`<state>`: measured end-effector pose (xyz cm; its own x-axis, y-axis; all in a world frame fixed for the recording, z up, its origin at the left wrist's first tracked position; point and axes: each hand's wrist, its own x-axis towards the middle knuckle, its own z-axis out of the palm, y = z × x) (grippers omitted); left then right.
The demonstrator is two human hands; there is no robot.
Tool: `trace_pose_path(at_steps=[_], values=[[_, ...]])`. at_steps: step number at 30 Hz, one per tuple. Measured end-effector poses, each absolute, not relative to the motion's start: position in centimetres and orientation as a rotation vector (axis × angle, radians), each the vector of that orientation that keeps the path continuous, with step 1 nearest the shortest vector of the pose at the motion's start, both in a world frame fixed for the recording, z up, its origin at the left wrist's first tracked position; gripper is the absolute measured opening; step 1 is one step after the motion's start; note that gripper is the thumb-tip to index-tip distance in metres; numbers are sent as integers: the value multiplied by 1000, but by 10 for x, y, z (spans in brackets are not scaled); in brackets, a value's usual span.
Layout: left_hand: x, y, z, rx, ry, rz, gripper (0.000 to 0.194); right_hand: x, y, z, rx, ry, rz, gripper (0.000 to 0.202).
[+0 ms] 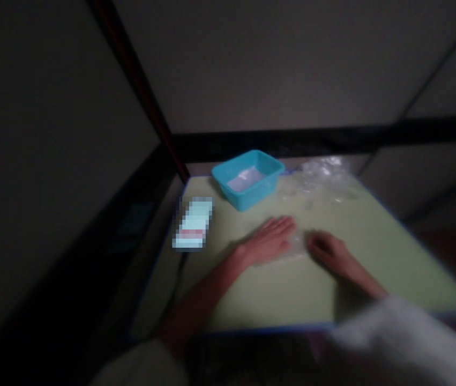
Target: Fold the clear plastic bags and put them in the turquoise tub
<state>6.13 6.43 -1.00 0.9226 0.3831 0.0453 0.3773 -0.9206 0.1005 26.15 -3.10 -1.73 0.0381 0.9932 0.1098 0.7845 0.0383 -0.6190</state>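
My left hand [271, 239] lies flat, fingers stretched out, on a clear plastic bag [297, 249] at the middle of the pale green table [268, 300]. Just right of the bag is my right hand [326, 249], its fingers curled round toward the thumb; whether anything is between them is too blurred to tell. Beyond my left hand stands a turquoise basket [241, 199] with white, shiny material [246, 178] in it. A heap of crumpled clear plastic [326, 174] covers part of the table's back right.
A lit phone [194, 223], its screen pixelated, is at the table's left edge, with a dark cable [180, 273] running from it toward the front. Walls rise behind and to the left, with a dark red post [143, 91] at the corner.
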Motion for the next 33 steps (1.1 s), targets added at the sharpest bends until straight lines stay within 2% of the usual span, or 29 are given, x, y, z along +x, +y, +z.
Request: trace_pose_path(at_steps=[11, 24, 33], values=[[63, 59, -13, 3047, 558, 179, 47, 256, -33, -11, -1502, -1353, 1001, 30], [62, 59, -12, 3043, 578, 143, 48, 264, -38, -3, -1416, -1374, 1188, 44], [61, 59, -10, 3043, 550, 122, 47, 265, -39, -3, -1460, -1418, 1193, 45]])
